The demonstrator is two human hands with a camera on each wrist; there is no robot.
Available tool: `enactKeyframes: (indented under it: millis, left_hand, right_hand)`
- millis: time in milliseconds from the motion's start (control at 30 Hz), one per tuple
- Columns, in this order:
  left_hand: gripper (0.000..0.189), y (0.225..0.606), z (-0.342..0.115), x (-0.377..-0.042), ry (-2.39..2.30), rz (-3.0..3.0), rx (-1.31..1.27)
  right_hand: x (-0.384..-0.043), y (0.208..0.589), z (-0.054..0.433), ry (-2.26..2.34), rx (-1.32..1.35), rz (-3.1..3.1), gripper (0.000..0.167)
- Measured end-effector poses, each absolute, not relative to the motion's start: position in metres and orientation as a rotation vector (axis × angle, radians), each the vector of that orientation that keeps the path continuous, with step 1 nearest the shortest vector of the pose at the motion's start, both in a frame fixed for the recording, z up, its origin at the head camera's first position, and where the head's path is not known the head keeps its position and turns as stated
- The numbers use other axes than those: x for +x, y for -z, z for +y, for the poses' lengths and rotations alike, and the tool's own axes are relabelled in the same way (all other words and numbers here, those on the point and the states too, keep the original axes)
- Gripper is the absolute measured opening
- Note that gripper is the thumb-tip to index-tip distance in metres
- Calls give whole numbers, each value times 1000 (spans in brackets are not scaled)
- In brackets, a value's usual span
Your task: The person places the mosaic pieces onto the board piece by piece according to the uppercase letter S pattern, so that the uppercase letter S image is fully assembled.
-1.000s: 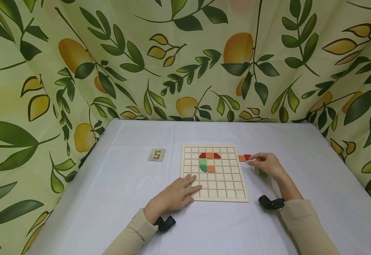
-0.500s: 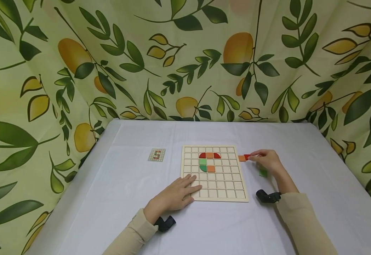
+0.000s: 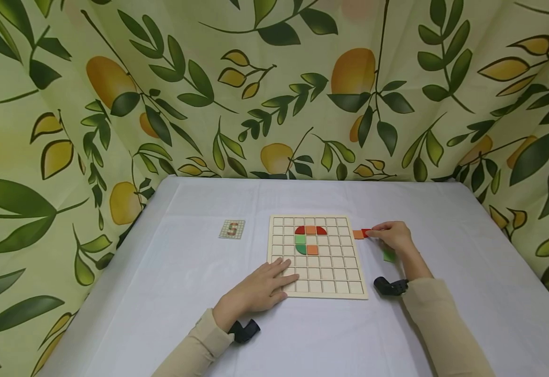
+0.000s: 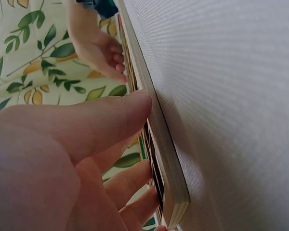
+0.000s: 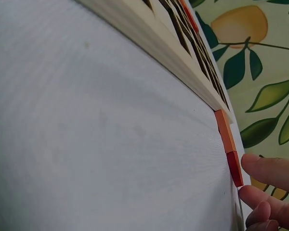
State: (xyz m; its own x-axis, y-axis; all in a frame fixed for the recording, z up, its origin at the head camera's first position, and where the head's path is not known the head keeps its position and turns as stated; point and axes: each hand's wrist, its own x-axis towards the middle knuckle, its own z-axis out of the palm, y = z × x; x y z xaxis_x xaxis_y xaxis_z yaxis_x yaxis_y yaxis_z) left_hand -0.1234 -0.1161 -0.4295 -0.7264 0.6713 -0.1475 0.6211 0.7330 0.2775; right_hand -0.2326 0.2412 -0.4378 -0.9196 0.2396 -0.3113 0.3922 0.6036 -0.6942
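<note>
My left hand [image 3: 259, 288] lies with spread, straight fingers on the lower left corner of a wooden grid board [image 3: 342, 274]. In the left wrist view its thumb [image 4: 130, 108] rests along the board's edge. Inlaid on the board are red rounded tiles, orange squares [image 3: 312, 250], a light green square [image 3: 300, 239] and a dark green rounded tile [image 3: 301, 249]. Right of the board, my right hand [image 3: 397, 238] pinches a red tile [image 5: 235, 168] at the table surface. That tile touches an orange square tile [image 5: 225, 131], which lies against the board's edge.
A small pattern card [image 3: 232, 229] with an S-shaped figure lies left of the board. Green tile material [image 3: 390, 255] shows partly under my right hand. A white cloth [image 3: 171, 272] covers the table, and a leaf-patterned curtain [image 3: 274, 94] hangs behind it.
My right hand has shifted slightly left, and its fingertips have come down onto the red tile. The left hand and the inlaid tiles stay where they were.
</note>
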Motion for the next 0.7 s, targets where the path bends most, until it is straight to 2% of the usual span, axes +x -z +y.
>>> enactKeyframes:
  millis: [367,700]
  left_hand:
    - [47,429,-116,-123,-305,2696,1008]
    - [47,429,-115,-123,-298,2699,1008]
  right_hand:
    - [-238,442,239,1273,558,2627,37]
    - [-236,442,240,1332,593,2594,56]
